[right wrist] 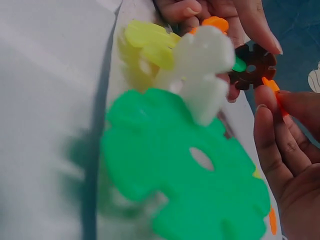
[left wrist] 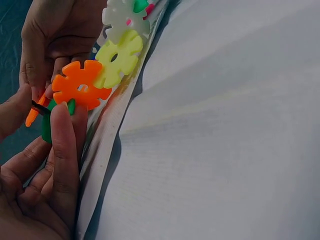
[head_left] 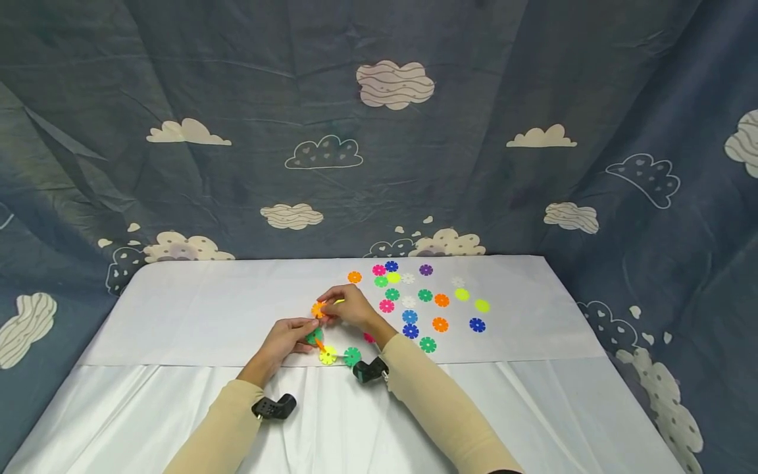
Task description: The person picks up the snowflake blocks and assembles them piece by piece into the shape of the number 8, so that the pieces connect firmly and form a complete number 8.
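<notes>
On the left, a person's left hand (head_left: 289, 339) is reaching from a beige sleeve (head_left: 219, 428) over the white-covered desk (head_left: 207, 309), a black wrist device (head_left: 274, 407) sitting at its cuff. Its thumb and fingers are pinching a dark brown disc (right wrist: 245, 77), notched around its rim, with a small green disc (head_left: 312, 338) joined to it beside the fingertips. From there a chain is running rightward near the front edge of the desk: a linked orange disc (left wrist: 69, 84), a yellow disc (left wrist: 127, 52), a white disc (left wrist: 120, 30) and a large green disc (right wrist: 150, 125).

Slightly farther back and to the right, the right hand (head_left: 349, 307) is meeting the left, pinching a loose orange disc (head_left: 318, 310) between thumb and fingers. That disc's edge is touching the brown rim; whether it is sitting in a notch cannot be told.

Beyond the right hand, more discs are lying scattered across the desk, from an orange one (head_left: 354, 277) at the back, past a purple one (head_left: 426, 270) and a light blue one (head_left: 410, 316), to a dark blue one (head_left: 477, 324) and a yellow one (head_left: 482, 306) farthest right. Behind everything, a dark cloud-printed curtain (head_left: 462, 184) is hanging.
</notes>
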`<control>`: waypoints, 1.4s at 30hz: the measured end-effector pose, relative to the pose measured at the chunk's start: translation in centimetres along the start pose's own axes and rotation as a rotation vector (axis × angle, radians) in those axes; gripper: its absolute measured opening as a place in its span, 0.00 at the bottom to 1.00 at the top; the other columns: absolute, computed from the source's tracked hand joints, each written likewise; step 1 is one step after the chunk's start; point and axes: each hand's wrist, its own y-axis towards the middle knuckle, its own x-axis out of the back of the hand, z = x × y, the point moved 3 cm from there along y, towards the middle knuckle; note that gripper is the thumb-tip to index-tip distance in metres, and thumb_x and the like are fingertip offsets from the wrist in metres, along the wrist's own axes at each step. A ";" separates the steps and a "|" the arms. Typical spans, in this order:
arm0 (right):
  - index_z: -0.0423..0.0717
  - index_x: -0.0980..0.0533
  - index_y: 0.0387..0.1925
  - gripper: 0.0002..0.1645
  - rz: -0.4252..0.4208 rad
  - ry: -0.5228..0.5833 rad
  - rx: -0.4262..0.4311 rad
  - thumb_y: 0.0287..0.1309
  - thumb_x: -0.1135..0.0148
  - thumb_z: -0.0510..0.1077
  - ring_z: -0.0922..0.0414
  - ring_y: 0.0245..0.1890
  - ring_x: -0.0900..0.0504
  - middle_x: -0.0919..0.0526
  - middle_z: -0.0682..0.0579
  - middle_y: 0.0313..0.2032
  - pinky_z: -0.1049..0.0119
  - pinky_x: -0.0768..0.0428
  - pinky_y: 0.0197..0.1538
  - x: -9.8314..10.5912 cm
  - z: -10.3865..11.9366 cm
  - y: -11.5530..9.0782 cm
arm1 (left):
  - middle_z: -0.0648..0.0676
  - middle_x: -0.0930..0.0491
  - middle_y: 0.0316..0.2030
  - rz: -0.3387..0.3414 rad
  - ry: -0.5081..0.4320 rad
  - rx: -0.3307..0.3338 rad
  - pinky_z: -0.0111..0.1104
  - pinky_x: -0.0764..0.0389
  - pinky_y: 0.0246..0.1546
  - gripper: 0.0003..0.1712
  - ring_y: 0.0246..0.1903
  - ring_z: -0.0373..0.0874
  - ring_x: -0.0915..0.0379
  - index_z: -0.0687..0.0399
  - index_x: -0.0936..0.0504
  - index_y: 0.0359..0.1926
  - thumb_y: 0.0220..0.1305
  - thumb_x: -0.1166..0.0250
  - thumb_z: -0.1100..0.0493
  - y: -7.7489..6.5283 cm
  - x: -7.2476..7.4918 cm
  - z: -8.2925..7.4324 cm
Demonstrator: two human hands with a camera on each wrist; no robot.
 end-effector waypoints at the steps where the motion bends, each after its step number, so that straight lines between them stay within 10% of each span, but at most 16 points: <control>1: 0.35 0.19 0.41 0.09 -0.009 0.005 0.001 0.57 0.37 0.30 0.58 0.21 0.19 0.20 0.49 0.26 0.65 0.16 0.30 0.0 0.0 0.0 | 0.60 0.19 0.48 0.000 -0.001 -0.005 0.27 0.18 0.29 0.24 0.26 0.39 0.20 0.72 0.25 0.56 0.67 0.38 0.57 0.0 0.0 0.0; 30: 0.32 0.19 0.44 0.13 0.085 0.005 0.042 0.56 0.40 0.27 0.59 0.22 0.20 0.19 0.48 0.26 0.64 0.16 0.32 -0.7 0.0 -0.4 | 0.58 0.18 0.40 -0.097 0.139 -0.028 0.28 0.20 0.23 0.25 0.23 0.39 0.24 0.70 0.22 0.52 0.66 0.36 0.52 -0.3 0.0 0.0; 42: 0.30 0.19 0.41 0.10 0.098 -0.007 0.045 0.56 0.37 0.28 0.59 0.24 0.19 0.16 0.46 0.28 0.64 0.16 0.33 -0.4 -0.1 -0.5 | 0.52 0.18 0.28 -0.165 0.013 -0.037 0.26 0.21 0.22 0.15 0.23 0.38 0.24 0.70 0.24 0.49 0.67 0.40 0.62 0.4 0.6 -0.5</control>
